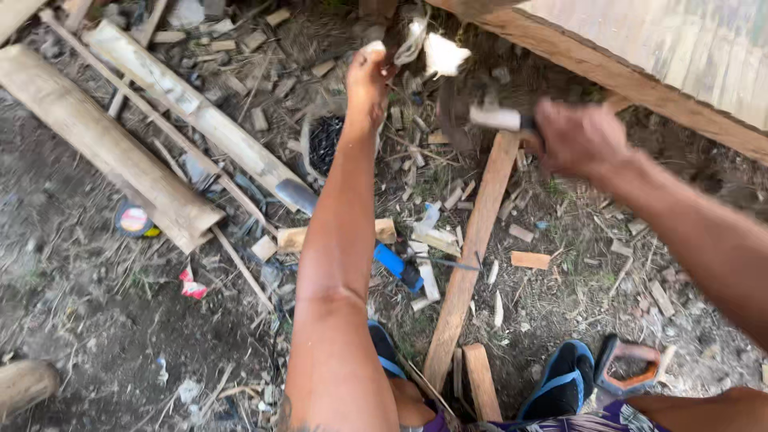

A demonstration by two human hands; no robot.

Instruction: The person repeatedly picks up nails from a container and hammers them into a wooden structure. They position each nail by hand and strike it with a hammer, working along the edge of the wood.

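Bare earth strewn with bamboo offcuts, wood chips and dry grass fills the ground below, and a wooden plank (468,264) lies across it, running up toward the hands.

At the plank's upper end the right hand (578,138) is clenched around the handle of a blurred chopping tool (480,116), its pale ferrule just left of the fist and the dark blade smeared by motion. Up and left of that end, the left hand (368,80) reaches out with fingers curled at a pale, splintered piece of wood (440,54); whether they actually pinch it I cannot tell, since blur hides the fingertips.

That piece looks light, dry and brittle, likely to split along the grain, so a hold well clear of the blade's path would be safest. The tool seems head-heavy and wants a full fist on its handle.

Left of the plank lie a blue-handled tool (398,266), split bamboo poles (112,152) and a tape measure (134,220). Near its lower end are blue sandals (562,384), with an orange saw handle (630,370) to their right.
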